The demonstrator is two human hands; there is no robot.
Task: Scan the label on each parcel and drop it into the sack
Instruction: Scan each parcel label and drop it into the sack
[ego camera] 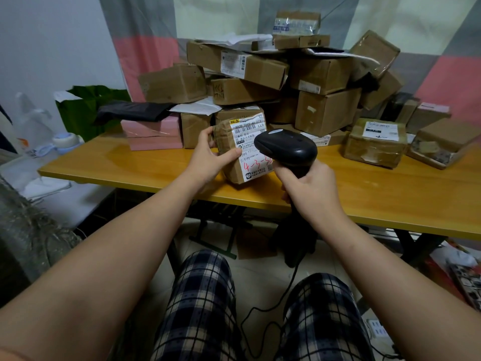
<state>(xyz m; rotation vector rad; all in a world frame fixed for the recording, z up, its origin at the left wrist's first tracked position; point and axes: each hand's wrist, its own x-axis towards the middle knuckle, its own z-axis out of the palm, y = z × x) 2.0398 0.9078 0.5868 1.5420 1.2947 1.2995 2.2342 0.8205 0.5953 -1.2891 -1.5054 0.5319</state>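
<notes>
My left hand (208, 155) grips a small brown taped parcel (229, 173) by its left side, tilted up above the table's front edge. Its white label (250, 136) with a barcode and red handwriting faces me. My right hand (309, 188) holds the handle of a black barcode scanner (286, 149). The scanner's head sits just in front of the label's right half and covers part of it. Its cable hangs down between my knees. I cannot pick out the sack with certainty.
A heap of brown cardboard parcels (325, 110) fills the back of the yellow table (364, 199). A pink box (153, 134) lies at the left, a labelled taped parcel (374, 144) at the right. Green and white bags (86, 110) stand left of the table.
</notes>
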